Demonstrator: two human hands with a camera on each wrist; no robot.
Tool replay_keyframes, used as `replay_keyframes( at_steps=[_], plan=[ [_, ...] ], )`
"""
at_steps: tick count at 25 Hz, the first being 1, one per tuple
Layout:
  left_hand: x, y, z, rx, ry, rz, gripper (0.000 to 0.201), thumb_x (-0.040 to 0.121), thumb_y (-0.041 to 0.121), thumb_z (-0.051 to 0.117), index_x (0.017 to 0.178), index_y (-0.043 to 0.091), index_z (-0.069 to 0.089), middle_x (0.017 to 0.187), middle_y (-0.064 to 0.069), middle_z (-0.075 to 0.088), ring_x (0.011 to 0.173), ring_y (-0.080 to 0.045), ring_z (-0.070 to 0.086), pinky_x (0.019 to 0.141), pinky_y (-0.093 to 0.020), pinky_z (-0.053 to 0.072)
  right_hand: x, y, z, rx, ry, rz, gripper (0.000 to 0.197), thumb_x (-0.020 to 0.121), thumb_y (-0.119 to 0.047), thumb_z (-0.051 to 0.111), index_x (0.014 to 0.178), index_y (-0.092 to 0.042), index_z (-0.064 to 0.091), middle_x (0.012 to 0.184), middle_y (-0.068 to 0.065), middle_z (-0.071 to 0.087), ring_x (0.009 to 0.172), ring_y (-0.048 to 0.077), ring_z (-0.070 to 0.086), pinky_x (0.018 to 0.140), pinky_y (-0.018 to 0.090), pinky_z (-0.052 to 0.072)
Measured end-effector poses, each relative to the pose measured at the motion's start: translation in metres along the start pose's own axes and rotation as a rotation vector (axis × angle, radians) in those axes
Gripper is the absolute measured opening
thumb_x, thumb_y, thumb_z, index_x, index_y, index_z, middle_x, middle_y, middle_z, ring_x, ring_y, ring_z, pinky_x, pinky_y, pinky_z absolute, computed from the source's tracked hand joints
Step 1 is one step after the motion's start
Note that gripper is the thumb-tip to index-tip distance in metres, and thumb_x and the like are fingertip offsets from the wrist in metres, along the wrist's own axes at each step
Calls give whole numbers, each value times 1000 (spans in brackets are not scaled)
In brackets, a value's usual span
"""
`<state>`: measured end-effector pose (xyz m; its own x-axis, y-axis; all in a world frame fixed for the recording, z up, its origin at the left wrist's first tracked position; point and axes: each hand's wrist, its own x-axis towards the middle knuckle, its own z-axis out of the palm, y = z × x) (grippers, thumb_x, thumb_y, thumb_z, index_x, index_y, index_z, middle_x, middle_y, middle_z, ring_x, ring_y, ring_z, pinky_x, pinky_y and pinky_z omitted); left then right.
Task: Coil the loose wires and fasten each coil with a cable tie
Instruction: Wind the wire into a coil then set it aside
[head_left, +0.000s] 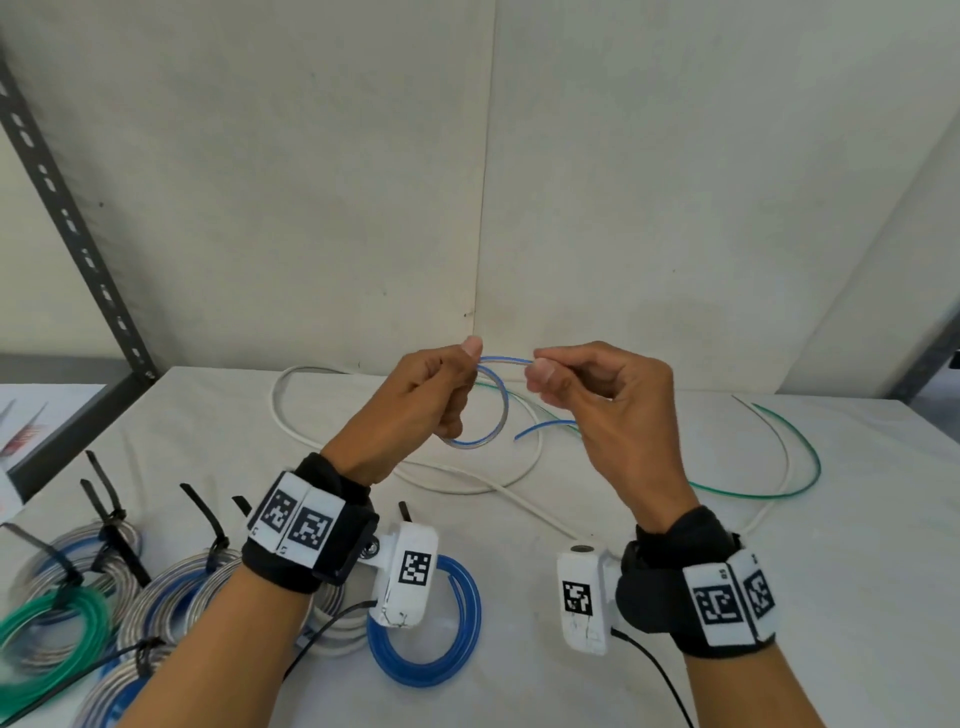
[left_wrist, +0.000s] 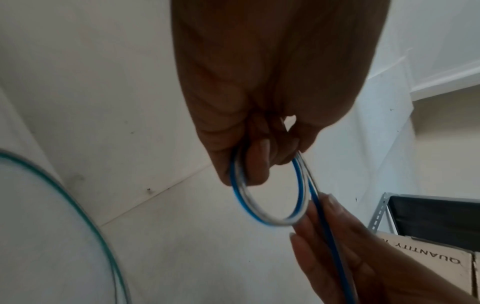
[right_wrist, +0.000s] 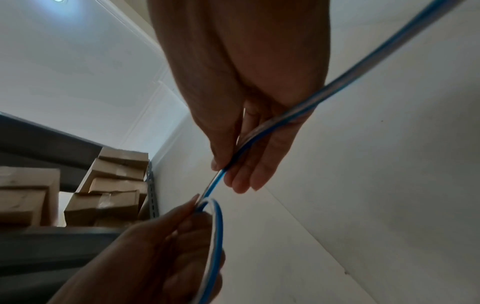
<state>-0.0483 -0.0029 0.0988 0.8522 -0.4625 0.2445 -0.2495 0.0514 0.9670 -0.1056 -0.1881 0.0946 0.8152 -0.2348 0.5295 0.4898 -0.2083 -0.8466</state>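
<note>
This looks like a storeroom or small workshop: slotted grey steel shelving uprights (head_left: 78, 228) frame a white-covered worktop (head_left: 779, 571) set against plain white walls. Stacked cardboard boxes (right_wrist: 114, 185) fill a neighbouring rack, one printed with what seems to read "QUANTITY" (left_wrist: 426, 255). Tied wire coils (head_left: 72, 571) sit grouped on the worktop.

On the cardboard box (left_wrist: 426, 265) at the lower right of your left wrist view, one printed word reads "QUANTITY", seen upside down. The black-and-white square markers (head_left: 415, 568) on your wrist straps carry patterns only, no readable letters
</note>
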Motion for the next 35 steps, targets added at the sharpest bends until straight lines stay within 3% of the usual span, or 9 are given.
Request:
replay_keyframes(
  at_steps=[3,7,10,14,18,22,28,32,35],
  plan=[
    [3,1,1,-145,83,-8,46,108,35,38,66,24,25,65,3,14,56,-14,12,50,-27,18,-8,9,18,54,-97,87,5,89,-7,76,94,-8,75,84,10,77,82,29,76,73,34,61],
    [5,0,8,-314,139,-44,43,109,35,36,71,22,19,64,3,10,54,-13,10,48,-25,18,-13,13,34,139,7,74,8,90,-5,75,96,-10,74,85,9,78,80,26,76,73,33,61],
    [5,1,9,-421,53,-155,41,107,24,32,66,18,31,55,4,17,46,-12,16,49,-26,33,-7,10,22,100,-9,29,9,90,-4,74,97,-11,76,86,10,77,76,27,75,72,32,60],
    [2,6,5,-224,-91,-294,46,102,21,29,60,12,46,49,0,23,41,-16,20,63,-34,52,-3,3,3,-97,-215,20,10,91,-5,73,96,-12,78,83,5,76,75,19,74,67,25,55],
    [-1,0,8,73,-181,-300,41,106,20,31,68,12,44,56,4,28,49,-13,24,56,-28,45,-7,3,4,-328,-371,-68,15,92,-5,71,91,-18,78,79,-14,72,71,12,68,61,12,45],
    [2,-2,5,-68,-26,-181,43,110,24,32,67,18,36,62,6,22,53,-12,20,49,-24,27,-5,4,6,-161,-157,24,8,93,-14,72,98,-14,78,83,-4,77,70,14,73,61,28,58],
    [5,5,11,-376,210,-44,43,111,28,28,70,17,32,59,6,18,52,-13,14,48,-24,26,-15,4,35,167,43,101,15,91,-9,74,105,-9,74,91,9,78,85,24,77,66,31,62],
    [5,7,19,-562,199,-75,42,110,23,27,69,17,33,57,4,16,50,-14,12,48,-24,32,-11,3,33,235,96,95,13,90,-6,72,103,-5,69,90,12,78,79,26,77,70,35,62],
    [6,6,14,-499,62,-204,46,106,25,30,63,13,43,50,4,20,42,-12,19,57,-30,47,-5,3,13,166,-13,59,8,88,-2,72,96,-1,69,86,12,78,74,29,75,72,32,60]
  ],
)
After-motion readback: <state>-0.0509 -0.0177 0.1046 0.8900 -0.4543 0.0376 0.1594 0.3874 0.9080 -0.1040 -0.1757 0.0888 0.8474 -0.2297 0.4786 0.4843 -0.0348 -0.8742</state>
